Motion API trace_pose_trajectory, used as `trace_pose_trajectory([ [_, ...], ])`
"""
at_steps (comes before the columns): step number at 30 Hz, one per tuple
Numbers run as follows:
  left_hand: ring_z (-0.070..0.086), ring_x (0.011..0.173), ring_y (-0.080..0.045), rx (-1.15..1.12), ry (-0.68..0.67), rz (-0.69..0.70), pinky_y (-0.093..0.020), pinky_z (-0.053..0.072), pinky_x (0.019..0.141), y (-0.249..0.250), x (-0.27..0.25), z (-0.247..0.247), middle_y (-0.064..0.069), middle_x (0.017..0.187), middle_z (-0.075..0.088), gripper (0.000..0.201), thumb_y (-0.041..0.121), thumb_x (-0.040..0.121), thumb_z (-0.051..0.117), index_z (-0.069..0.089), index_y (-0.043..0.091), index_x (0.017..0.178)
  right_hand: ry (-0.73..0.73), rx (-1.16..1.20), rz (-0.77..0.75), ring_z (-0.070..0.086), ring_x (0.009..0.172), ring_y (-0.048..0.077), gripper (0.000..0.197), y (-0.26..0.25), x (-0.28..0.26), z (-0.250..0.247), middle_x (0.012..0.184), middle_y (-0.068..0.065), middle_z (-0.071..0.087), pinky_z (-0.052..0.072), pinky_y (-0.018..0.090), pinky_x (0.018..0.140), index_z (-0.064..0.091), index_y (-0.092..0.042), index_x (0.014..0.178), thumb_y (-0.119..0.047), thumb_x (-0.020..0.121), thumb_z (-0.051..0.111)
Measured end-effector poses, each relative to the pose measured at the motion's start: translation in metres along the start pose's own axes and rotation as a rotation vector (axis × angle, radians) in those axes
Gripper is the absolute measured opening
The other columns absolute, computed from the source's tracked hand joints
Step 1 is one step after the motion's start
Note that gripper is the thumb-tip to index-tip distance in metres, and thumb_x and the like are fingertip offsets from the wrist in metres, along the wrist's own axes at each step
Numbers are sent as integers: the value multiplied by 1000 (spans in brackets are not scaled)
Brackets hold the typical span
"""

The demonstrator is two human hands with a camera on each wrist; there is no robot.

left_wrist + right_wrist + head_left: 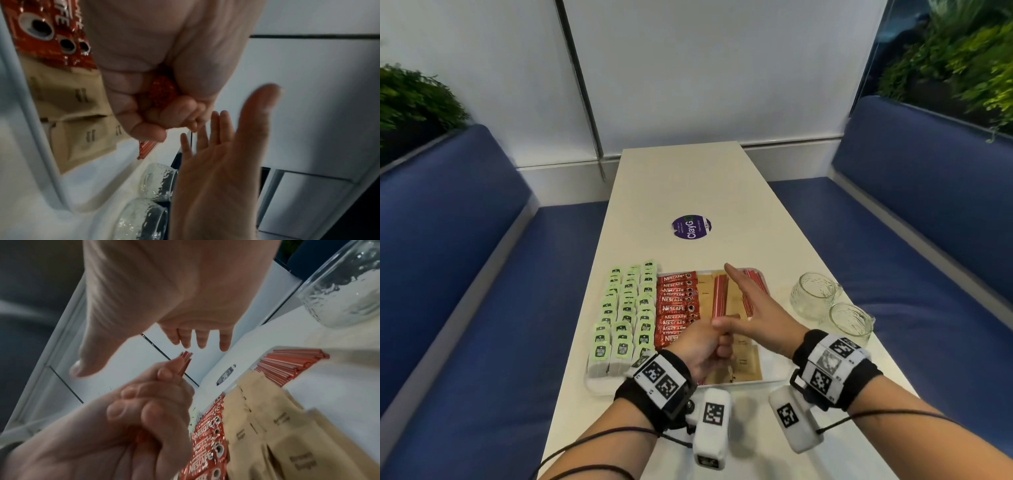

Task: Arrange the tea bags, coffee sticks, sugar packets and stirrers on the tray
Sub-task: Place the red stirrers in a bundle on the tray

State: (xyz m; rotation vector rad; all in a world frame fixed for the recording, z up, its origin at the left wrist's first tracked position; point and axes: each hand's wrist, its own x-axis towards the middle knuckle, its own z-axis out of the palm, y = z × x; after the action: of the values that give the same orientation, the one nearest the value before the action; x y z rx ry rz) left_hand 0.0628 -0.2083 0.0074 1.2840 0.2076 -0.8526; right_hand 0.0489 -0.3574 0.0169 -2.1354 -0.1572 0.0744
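A white tray point(599, 387) holds rows of green tea bags point(626, 308) at its left, then red coffee sticks point(676, 301), then brown sugar packets point(744, 359). My left hand point(705, 346) is a fist over the tray's middle and grips a bundle of red stirrers point(720, 298) that points away from me. The bundle shows inside the fist point(162, 92) and past the fingertips point(185, 360). My right hand point(753, 305) stretches flat and empty beside that bundle, fingers point(197, 335) straight. A second pile of stirrers point(292, 365) lies at the tray's far right.
Two patterned glass cups point(815, 294) point(851, 322) stand on the white table right of the tray. A purple round sticker point(691, 228) lies on the table beyond the tray. Blue benches point(465, 274) run along both sides.
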Motion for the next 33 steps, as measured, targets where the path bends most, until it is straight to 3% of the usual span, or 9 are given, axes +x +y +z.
trace_pose_trajectory([
  [3, 33, 41, -9, 118, -69, 0, -27, 35, 54, -6, 0, 3, 6, 50, 37, 26, 24, 100, 52, 51, 15, 76, 39, -21, 30, 27, 142, 9, 101, -2, 6, -8, 156, -8, 26, 25, 38, 118, 20, -35, 152, -69, 70, 68],
  [9, 33, 39, -9, 133, -71, 42, -28, 36, 53, -9, 3, 6, 6, 48, 37, 25, 20, 96, 60, 49, 16, 73, 70, 117, 119, 52, 124, 13, 64, 2, 12, -21, 132, 0, 55, 40, 37, 108, 44, -23, 143, -53, 88, 60],
  [13, 38, 42, -10, 242, -39, 118, -28, 38, 54, -5, 6, 11, 5, 50, 42, 23, 21, 97, 59, 51, 16, 76, -24, 131, 204, 62, 89, 18, 34, -2, 6, -23, 98, 8, 69, 45, 43, 94, 69, -13, 105, -41, 97, 52],
  [15, 43, 46, -13, 429, -15, 189, -27, 43, 51, -2, 7, 19, 3, 55, 45, 23, 22, 98, 57, 52, 14, 77, -56, 84, 221, 57, 74, 14, 36, -6, 9, -22, 86, 7, 66, 47, 42, 81, 68, -4, 98, -38, 97, 54],
  [19, 51, 49, -13, 590, 1, 263, -25, 48, 55, 6, 17, 33, -1, 60, 51, 24, 23, 99, 53, 52, 12, 78, -30, -21, 209, 63, 92, 40, 42, -9, 19, -29, 104, 24, 67, 49, 52, 87, 63, -2, 105, -41, 95, 53],
  [22, 59, 50, -7, 810, 21, 280, -23, 49, 58, 4, 27, 37, 4, 62, 62, 23, 35, 98, 54, 57, 16, 86, 8, -91, 254, 60, 84, 39, 38, 5, 19, -32, 96, 21, 67, 49, 48, 80, 62, -3, 99, -40, 95, 53],
  [27, 54, 103, -22, 1489, 231, 374, -44, 37, 97, -15, 49, 39, 2, 106, 62, 50, 66, 88, 50, 53, 23, 113, 35, -243, 342, 52, 69, 20, 31, 33, 17, -28, 79, 8, 60, 44, 36, 67, 55, -8, 87, -35, 99, 47],
  [30, 44, 126, -22, 1548, 307, 464, -49, 22, 113, -22, 59, 36, 3, 130, 53, 60, 66, 83, 56, 49, 26, 127, 50, -304, 404, 53, 71, 20, 27, 49, 16, -31, 78, 4, 57, 38, 28, 60, 51, -13, 82, -31, 101, 44],
  [33, 5, 151, -27, 1559, 289, 492, -55, -11, 116, -25, 66, 34, -1, 161, 21, 79, 56, 84, 61, 29, 25, 149, -17, -306, 455, 55, 75, 21, 26, 65, 14, -27, 79, 3, 59, 39, 24, 58, 55, -10, 90, -31, 101, 44],
])
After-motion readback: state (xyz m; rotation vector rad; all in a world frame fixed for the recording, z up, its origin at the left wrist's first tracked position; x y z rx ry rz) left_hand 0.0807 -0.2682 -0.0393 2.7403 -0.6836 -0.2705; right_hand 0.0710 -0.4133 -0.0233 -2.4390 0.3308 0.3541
